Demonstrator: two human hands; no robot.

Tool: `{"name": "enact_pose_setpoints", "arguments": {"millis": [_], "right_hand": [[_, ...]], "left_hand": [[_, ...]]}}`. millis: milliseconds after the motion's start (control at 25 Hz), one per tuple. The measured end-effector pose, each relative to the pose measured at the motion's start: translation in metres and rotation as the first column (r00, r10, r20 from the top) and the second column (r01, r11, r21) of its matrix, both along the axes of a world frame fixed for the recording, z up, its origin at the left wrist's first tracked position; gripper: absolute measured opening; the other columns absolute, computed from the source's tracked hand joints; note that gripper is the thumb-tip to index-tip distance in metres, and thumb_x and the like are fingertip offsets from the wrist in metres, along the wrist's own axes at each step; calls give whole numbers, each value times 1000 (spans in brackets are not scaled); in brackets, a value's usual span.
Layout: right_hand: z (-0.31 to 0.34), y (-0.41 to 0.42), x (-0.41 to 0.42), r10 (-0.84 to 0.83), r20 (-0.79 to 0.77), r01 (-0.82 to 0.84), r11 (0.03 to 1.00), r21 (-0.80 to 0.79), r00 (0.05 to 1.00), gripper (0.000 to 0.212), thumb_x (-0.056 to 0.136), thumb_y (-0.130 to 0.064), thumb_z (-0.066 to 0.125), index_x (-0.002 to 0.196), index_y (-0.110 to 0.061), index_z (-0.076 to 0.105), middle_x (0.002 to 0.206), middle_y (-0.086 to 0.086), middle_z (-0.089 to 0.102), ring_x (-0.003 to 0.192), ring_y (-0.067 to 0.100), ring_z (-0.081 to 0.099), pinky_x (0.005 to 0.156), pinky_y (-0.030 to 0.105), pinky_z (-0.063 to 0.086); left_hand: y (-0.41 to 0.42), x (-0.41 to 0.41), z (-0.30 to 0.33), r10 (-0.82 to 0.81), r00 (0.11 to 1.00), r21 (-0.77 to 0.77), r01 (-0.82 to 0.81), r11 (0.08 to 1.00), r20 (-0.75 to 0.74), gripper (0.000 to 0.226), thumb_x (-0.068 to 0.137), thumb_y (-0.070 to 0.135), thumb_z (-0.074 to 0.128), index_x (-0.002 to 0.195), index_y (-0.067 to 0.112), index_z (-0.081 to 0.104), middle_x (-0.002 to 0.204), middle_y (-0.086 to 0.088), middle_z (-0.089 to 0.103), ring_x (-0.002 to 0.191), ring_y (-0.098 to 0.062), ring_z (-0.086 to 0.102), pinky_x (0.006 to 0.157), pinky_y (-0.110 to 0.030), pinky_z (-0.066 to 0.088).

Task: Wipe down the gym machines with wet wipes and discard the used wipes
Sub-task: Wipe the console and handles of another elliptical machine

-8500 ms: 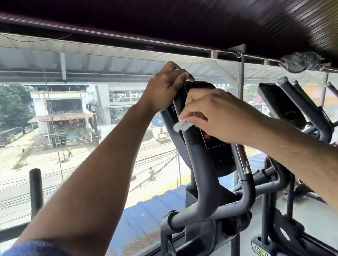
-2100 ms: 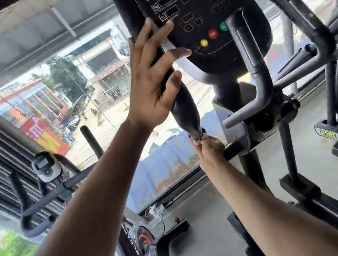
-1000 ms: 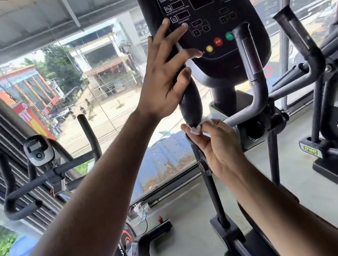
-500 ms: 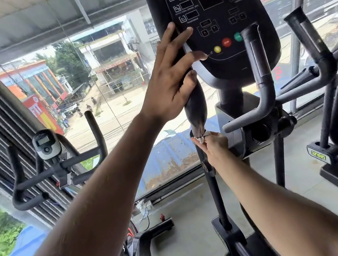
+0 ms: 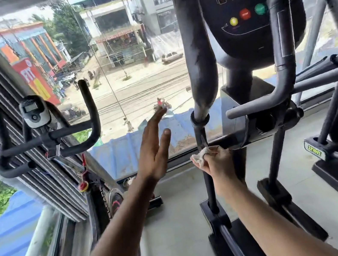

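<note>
Just then my right hand (image 5: 215, 160) was low beside the thin black post (image 5: 201, 138) of the elliptical machine (image 5: 254, 29), fingers curled around a crumpled white wet wipe (image 5: 200, 158). The wipe bulged out of the left side of my fist, right at the post, just under the collar where the padded left handle (image 5: 197, 55) ended; whether it actually touched the metal I could not tell. My left hand (image 5: 156, 150) was off the machine, held in the air to the left of the post with fingers straight and loosely spread, holding nothing. Above, the console showed its yellow, red and green buttons. To the left stood an exercise bike (image 5: 48, 138) with a small grey display, in front of the window (image 5: 130, 67).
</note>
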State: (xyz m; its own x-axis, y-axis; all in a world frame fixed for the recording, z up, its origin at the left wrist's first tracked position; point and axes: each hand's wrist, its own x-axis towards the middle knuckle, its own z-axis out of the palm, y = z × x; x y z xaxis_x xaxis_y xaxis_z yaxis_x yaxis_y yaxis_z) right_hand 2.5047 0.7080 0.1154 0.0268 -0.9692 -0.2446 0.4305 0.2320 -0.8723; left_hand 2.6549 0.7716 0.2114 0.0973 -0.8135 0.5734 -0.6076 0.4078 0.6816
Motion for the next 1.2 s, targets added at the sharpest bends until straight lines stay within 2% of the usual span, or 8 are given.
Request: {"name": "enact_pose_setpoints", "arguments": {"millis": [280, 400, 520, 720, 840, 960, 1040, 1200], "right_hand": [[15, -14, 56, 112, -25, -112, 994, 7, 993, 22, 90, 16, 49, 88, -4, 56, 78, 16, 69, 78, 27, 73, 65, 27, 59], [20, -33, 91, 53, -191, -70, 994, -84, 980, 18, 90, 11, 58, 94, -7, 60, 89, 20, 67, 80, 30, 75, 69, 37, 61], [27, -55, 108, -46, -375, -32, 979, -200, 926, 24, 82, -6, 65, 78, -30, 67, 88, 13, 72, 92, 41, 72, 75, 46, 63], [31, -79, 114, -114, -373, 38, 978, -205, 921, 17, 77, -16, 64, 77, -32, 66, 81, 1, 72, 83, 25, 72, 86, 59, 59], [27, -93, 117, -169, -385, 50, 952, -302, 907, 15, 79, -12, 62, 85, -26, 63, 84, 0, 71, 82, 19, 72, 84, 51, 60], [34, -100, 114, -253, -410, 61, 902, -427, 876, 13, 84, -6, 59, 90, -18, 58, 82, -6, 68, 78, 12, 68, 74, 31, 56], [43, -106, 114, -303, -410, 80, 874, -479, 860, 8, 87, -6, 60, 90, -13, 56, 79, -8, 64, 71, 9, 65, 67, 21, 51], [55, -135, 123, -491, -439, 223, 817, -532, 752, 11, 93, -21, 66, 91, -27, 57, 92, -2, 63, 75, 20, 63, 69, 32, 51]], "left_hand": [[-43, 57, -70, -113, 977, 179, 145, 973, -181, 40, 107, 41, 47, 145, 28, 49, 138, 7, 64, 129, -5, 59, 105, -39, 53], [-79, 89, -90, -142, 956, 164, 187, 969, -255, 39, 107, 45, 46, 141, 27, 53, 130, 4, 68, 121, -7, 65, 99, -38, 57], [-120, 111, -100, -166, 935, 205, 237, 950, -315, 42, 106, 51, 43, 135, 24, 57, 121, 4, 72, 117, -11, 67, 100, -44, 56], [-183, 103, -97, -298, 909, 247, 373, 894, -293, 37, 109, 43, 41, 133, 23, 61, 117, 5, 73, 111, -12, 70, 98, -42, 55], [-215, 104, -97, -337, 876, 228, 426, 875, -346, 36, 112, 36, 38, 134, 18, 61, 118, -1, 72, 107, -15, 71, 97, -40, 56], [-246, 101, -100, -394, 821, 203, 504, 839, -413, 35, 111, 33, 39, 129, 14, 64, 113, -2, 73, 106, -17, 71, 98, -40, 56], [-279, 91, -97, -479, 804, 205, 566, 799, -351, 34, 110, 34, 42, 127, 15, 66, 113, 1, 74, 110, -17, 70, 100, -43, 55], [-352, 58, -91, -701, 700, 162, 713, 682, -132, 31, 108, 27, 48, 120, 8, 70, 121, 4, 72, 115, -10, 67, 100, -43, 53]]}}
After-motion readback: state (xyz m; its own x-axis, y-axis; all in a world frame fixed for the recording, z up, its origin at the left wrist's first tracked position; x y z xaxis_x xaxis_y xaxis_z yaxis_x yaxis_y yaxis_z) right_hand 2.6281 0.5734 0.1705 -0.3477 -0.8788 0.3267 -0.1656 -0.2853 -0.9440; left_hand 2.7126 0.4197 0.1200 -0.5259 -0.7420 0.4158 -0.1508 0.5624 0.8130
